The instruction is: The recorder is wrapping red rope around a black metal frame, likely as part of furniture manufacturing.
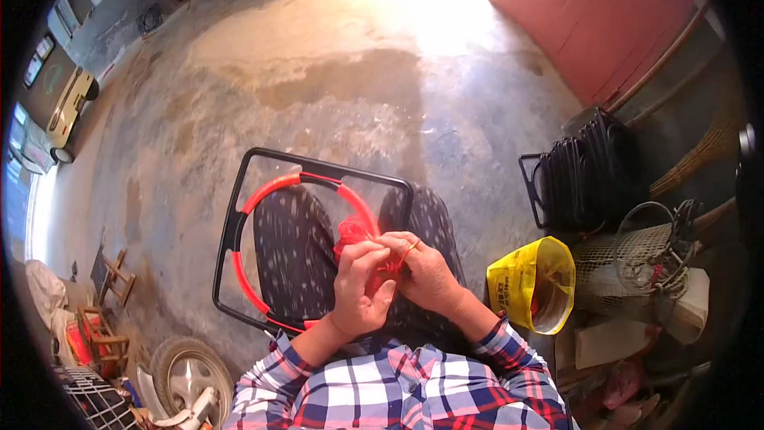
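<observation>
Across my lap lies a black square frame (229, 232) with a round ring fixed inside it. Red strip (270, 189) covers much of the ring, with black parts showing between the red stretches. At the ring's right side my left hand (356, 291) and my right hand (431, 277) meet, fingers bent and pinched together. A crumpled bundle of thin red strip (354, 229) sits at the fingertips, and more red shows between the hands. Both hands close on this red strip; the exact hold is partly hidden by the fingers.
To my right stand an open yellow bag (513, 279), a stack of black frames (585, 167), a wire mesh roll (621, 259) and a straw broom (700, 155). At left are a wheel (189, 378), small wooden stools (119, 277) and a parked vehicle (70, 115). A red door (593, 20) stands ahead.
</observation>
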Available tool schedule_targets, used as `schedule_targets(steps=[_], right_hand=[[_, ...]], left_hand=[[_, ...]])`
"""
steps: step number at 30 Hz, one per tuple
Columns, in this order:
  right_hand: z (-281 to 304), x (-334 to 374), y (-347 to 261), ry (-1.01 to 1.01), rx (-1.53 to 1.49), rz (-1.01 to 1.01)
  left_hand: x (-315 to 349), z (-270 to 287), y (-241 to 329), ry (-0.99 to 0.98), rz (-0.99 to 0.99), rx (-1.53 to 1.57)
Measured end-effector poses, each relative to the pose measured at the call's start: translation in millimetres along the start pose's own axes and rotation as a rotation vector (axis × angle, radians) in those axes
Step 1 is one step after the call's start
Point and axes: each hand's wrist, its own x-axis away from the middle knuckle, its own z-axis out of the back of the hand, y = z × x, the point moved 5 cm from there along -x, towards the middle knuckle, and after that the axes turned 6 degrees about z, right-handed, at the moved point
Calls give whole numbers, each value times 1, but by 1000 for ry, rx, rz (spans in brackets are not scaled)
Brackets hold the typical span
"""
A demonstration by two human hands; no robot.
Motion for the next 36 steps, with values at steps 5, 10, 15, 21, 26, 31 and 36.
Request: schedule_targets(steps=[5, 10, 15, 21, 26, 31, 36], right_hand=[[21, 0, 3, 61, 21, -36], [38, 34, 29, 200, -702, -498], [46, 53, 34, 261, -508, -544], [81, 44, 15, -86, 4, -267], [109, 71, 46, 92, -541, -613], [74, 76, 73, 437, -578, -607], [74, 75, 76, 640, -709, -525]], left_hand=[[-4, 2, 2, 18, 2, -50], [0, 10, -7, 96, 130, -5], [-2, 6, -34, 153, 316, 199], [10, 7, -55, 160, 447, 285], [10, -4, -64, 107, 587, 486], [9, -21, -70, -1, 948, 949], [9, -25, -65, -39, 1060, 1263]])
